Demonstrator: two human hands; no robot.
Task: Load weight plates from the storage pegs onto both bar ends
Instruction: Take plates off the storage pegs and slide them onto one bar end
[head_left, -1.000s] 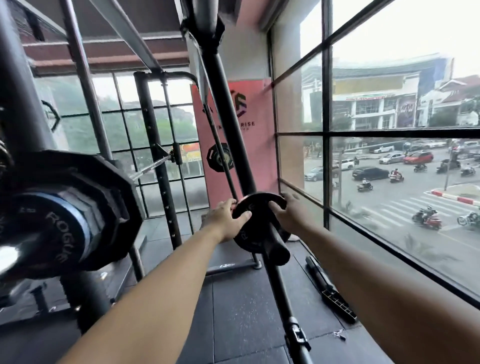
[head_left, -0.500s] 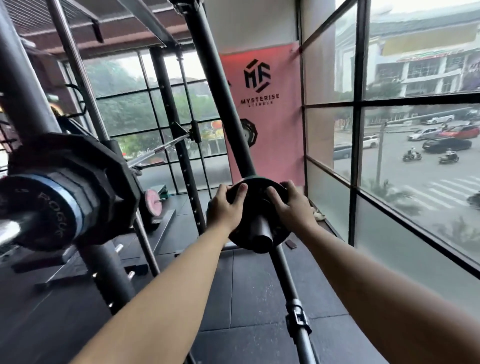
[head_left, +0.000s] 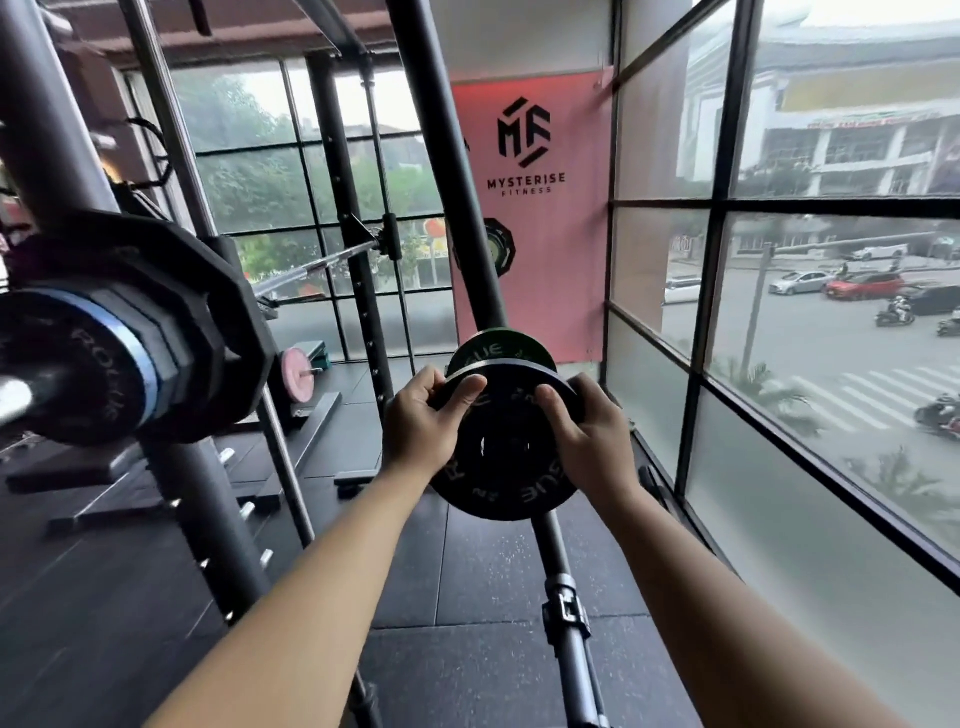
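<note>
Half a second ago the small black round weight plate (head_left: 500, 480) sat flush on its storage peg, the peg's dark stub poking out through its middle. Now it has come forward toward the camera, its centre hole shows dark with no stub through it, and a gap has opened behind it that reveals a second small black plate with green lettering (head_left: 501, 349) against the slanted dark steel rack post (head_left: 457, 182). Whether the front plate has fully cleared the peg cannot be told. The left hand (head_left: 418, 434) grips its upper left rim, thumb pressed on the near face and fingers curled round the back; the right hand (head_left: 589, 441) mirrors this on the upper right rim. The plate hangs in mid-frame in front of the post, well right of the loaded barbell end with its blue-banded black plate (head_left: 98, 358). A disc, it has no long axis; its lettered face is turned toward the camera and tipped slightly upward, top edge leaning away, so the hole's axis runs toward the viewer.
</note>
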